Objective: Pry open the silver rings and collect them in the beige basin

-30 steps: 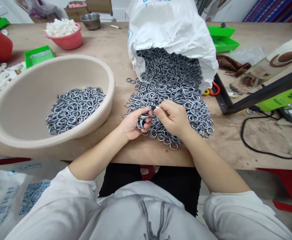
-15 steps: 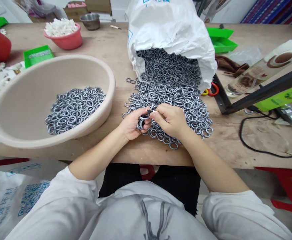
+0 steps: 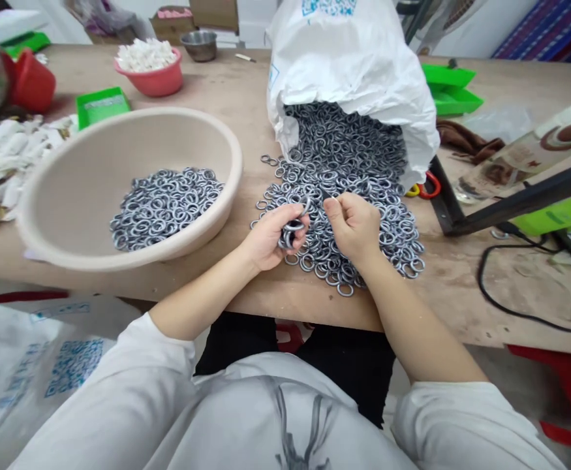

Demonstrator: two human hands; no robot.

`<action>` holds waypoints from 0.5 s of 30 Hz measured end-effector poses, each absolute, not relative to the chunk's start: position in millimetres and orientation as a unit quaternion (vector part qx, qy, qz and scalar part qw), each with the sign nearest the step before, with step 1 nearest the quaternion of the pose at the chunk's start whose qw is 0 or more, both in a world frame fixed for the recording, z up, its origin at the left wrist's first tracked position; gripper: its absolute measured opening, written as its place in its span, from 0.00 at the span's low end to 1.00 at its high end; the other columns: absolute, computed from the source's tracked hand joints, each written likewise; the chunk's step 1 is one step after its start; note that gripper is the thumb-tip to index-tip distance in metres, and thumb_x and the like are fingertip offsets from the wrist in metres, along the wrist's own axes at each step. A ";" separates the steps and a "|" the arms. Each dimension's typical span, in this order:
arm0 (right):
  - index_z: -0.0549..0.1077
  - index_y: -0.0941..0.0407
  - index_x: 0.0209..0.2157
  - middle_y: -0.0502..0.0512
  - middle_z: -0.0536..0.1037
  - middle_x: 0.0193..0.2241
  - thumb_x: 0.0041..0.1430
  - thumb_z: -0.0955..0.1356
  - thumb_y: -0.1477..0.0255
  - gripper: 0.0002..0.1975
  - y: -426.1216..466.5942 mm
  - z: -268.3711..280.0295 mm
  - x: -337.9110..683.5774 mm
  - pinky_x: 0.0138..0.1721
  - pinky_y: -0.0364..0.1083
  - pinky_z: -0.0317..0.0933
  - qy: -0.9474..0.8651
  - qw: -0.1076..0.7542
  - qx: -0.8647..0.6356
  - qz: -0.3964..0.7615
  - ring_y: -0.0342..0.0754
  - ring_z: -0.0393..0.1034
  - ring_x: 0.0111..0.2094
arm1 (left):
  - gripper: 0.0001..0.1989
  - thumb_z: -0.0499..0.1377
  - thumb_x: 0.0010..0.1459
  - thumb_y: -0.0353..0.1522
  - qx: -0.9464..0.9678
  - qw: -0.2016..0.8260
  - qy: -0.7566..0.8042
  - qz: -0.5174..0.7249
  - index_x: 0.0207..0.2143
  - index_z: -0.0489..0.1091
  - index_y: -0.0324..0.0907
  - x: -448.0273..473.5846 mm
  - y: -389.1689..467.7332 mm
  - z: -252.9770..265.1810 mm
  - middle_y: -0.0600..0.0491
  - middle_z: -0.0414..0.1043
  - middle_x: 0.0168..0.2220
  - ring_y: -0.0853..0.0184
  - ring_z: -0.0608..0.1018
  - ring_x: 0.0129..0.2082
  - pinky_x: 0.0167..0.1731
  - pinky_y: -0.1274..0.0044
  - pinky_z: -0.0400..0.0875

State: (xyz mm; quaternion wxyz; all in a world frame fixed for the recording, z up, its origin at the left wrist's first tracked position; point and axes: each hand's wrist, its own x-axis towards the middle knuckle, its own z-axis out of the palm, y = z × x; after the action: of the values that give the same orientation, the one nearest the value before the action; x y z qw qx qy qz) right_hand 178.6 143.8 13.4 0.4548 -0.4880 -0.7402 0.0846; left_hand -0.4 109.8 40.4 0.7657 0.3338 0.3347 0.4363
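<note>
My left hand [image 3: 276, 236] is closed around several grey rings [image 3: 291, 234], with one ring pinched up at the fingertips. To its right, my right hand [image 3: 356, 225] is closed on a small tool with a dark pointed tip [image 3: 326, 195]; its kind is mostly hidden by the fingers. Both hands hover over a spread heap of grey rings [image 3: 383, 215] that spills out of a white sack [image 3: 348, 59]. On the left, a large beige basin [image 3: 64, 196] has a smaller pile of the same rings [image 3: 168, 209] in its bottom.
White plastic-looking pieces [image 3: 6, 156] lie left of the basin. Behind it stand a green tray [image 3: 82, 111], a red bowl [image 3: 162, 78] and a metal bowl [image 3: 200, 46]. At right are a black metal frame [image 3: 444, 209], a bottle [image 3: 520, 156] and a black cable [image 3: 483, 281].
My right hand and the dark-tipped tool have moved away from my left hand, which still holds rings. The camera view has shifted slightly left.
</note>
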 end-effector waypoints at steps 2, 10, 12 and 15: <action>0.57 0.53 0.21 0.47 0.60 0.18 0.68 0.60 0.52 0.25 144.5 9.7 179.3 0.28 0.48 0.46 -0.742 0.443 -0.497 0.080 0.44 0.54 0.23 | 0.13 0.62 0.55 0.41 0.366 0.720 0.347 0.477 0.29 0.66 0.41 -5.7 105.8 58.9 0.59 0.62 0.20 0.76 0.66 0.16 0.14 0.82 0.54; 0.53 0.52 0.20 0.46 0.56 0.18 0.67 0.61 0.54 0.26 147.9 8.5 184.5 0.28 0.47 0.44 -0.727 0.453 -0.508 0.088 0.43 0.51 0.22 | 0.06 0.58 0.57 0.25 0.309 0.363 0.445 0.758 0.34 0.66 0.44 -70.2 118.8 130.3 0.59 0.67 0.26 0.75 0.69 0.25 0.20 0.79 0.59; 0.54 0.52 0.20 0.46 0.57 0.18 0.67 0.61 0.52 0.26 146.8 9.8 183.0 0.28 0.47 0.44 -0.727 0.455 -0.506 0.090 0.43 0.52 0.22 | 0.05 0.60 0.57 0.26 0.261 0.371 0.478 0.753 0.33 0.65 0.41 -85.3 130.7 128.0 0.58 0.68 0.30 0.74 0.70 0.31 0.29 0.79 0.66; 0.54 0.52 0.20 0.47 0.57 0.18 0.66 0.60 0.50 0.27 146.5 11.6 182.8 0.28 0.47 0.44 -0.722 0.465 -0.502 0.098 0.44 0.52 0.22 | 0.07 0.60 0.58 0.24 0.273 0.304 0.533 0.741 0.36 0.64 0.38 -94.3 139.3 120.0 0.56 0.68 0.36 0.73 0.70 0.40 0.48 0.76 0.68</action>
State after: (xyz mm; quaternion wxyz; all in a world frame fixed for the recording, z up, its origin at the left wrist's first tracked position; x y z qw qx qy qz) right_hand 182.8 146.5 11.6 0.4648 -0.5024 -0.7225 0.0977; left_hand -94.3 139.3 120.0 0.3044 0.2734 0.5327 0.7408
